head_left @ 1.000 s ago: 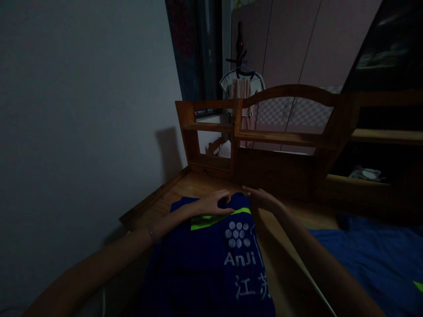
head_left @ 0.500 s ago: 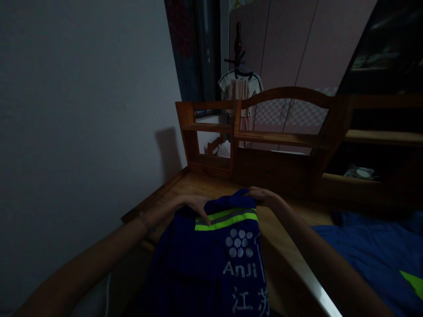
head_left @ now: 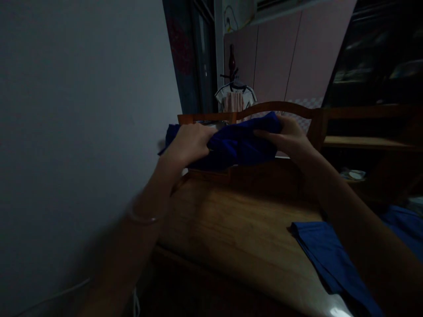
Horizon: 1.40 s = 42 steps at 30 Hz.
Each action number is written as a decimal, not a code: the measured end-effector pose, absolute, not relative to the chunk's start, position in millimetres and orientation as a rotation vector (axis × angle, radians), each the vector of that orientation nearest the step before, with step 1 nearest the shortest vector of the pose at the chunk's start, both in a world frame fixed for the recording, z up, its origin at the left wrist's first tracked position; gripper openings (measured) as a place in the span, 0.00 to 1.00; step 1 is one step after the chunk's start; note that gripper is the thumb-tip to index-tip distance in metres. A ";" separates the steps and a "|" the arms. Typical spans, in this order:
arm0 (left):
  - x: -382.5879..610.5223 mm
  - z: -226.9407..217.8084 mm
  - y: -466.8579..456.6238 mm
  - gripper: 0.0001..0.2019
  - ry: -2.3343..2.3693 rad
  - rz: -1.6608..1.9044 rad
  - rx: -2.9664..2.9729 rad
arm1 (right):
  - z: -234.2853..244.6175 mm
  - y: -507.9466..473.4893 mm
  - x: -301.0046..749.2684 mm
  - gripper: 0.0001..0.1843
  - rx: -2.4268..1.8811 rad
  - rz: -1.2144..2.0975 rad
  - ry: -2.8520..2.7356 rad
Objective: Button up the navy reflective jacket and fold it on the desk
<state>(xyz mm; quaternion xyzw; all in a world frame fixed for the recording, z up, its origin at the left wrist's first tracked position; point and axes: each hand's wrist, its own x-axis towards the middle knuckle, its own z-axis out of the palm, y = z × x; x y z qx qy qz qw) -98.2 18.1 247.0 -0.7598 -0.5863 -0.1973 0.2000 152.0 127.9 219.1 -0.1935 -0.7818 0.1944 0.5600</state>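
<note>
A bunched dark blue garment (head_left: 239,143) is held up in the air in front of the wooden shelf unit (head_left: 317,121), above the wooden desk (head_left: 238,229). My left hand (head_left: 190,141) is closed on its left end. My right hand (head_left: 287,136) is closed on its right end, fingers wrapped over the top. The printed lettering and the bright stripe of the garment are hidden in the folds.
A second blue cloth (head_left: 333,259) lies on the desk at the right, partly under my right forearm. A grey wall (head_left: 82,132) runs along the left. Behind the shelf a coat stand with hung clothes (head_left: 234,94) and pink wardrobe doors (head_left: 280,61) show. The room is dim.
Both hands gathered the blue garment that lay flat on the desk and lifted it up and away to shelf height. The view has tilted upward.
</note>
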 end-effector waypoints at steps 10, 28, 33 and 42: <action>-17.1 -22.5 -44.7 0.28 -1.892 -0.262 -2.381 | -3.1 62.8 246.8 0.13 -0.754 0.841 -2.160; 62.3 -13.6 -0.7 0.20 -1.609 -0.970 -2.956 | -50.3 22.4 302.4 0.30 -1.007 1.646 -1.408; 61.8 -4.7 23.7 0.21 -1.464 -0.708 -3.312 | -51.3 14.1 316.9 0.32 -1.012 1.614 -1.475; 64.0 13.4 26.0 0.14 -1.460 -1.055 -3.219 | -51.2 3.0 324.2 0.25 -0.900 1.442 -1.693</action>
